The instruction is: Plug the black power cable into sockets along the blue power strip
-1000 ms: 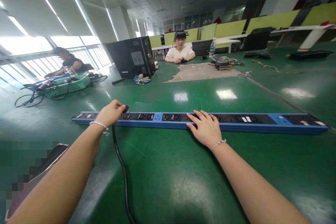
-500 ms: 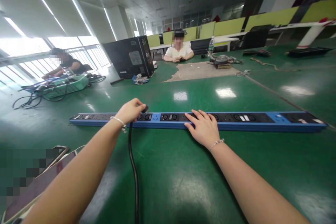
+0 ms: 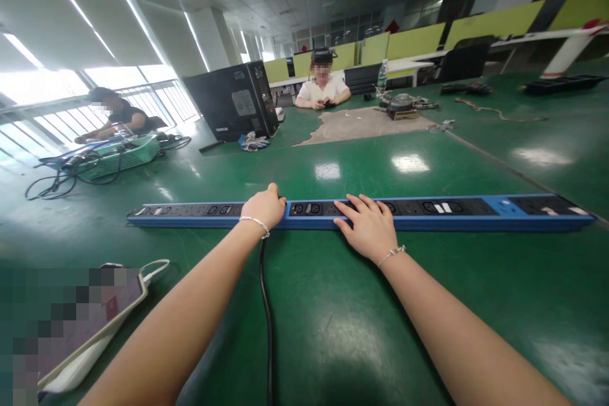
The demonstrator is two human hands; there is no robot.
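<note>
A long blue power strip (image 3: pixel 442 223) with black socket sections lies across the green table in front of me. My left hand (image 3: pixel 264 206) is closed around a plug at the strip's blue socket left of the middle; the hand hides most of the plug. From under that hand a black power cord (image 3: pixel 267 304) runs down toward me. Whether the plug's pins are in the socket cannot be seen. My right hand (image 3: pixel 368 223) rests on the strip right of the middle, fingers spread over its sockets.
At left lies a phone (image 3: pixel 95 330) with a white cable. Beyond the strip stand a black computer case (image 3: pixel 223 104), gloves (image 3: pixel 254 141), and a green basket (image 3: pixel 124 157) with cables. One person sits across the table (image 3: pixel 361 171), another at far left. A bottle (image 3: pixel 382 78) stands farther back.
My left hand has moved right along the strip with the plug, from the black sockets to the blue one, and the cord has followed. My right hand stays on the strip.
</note>
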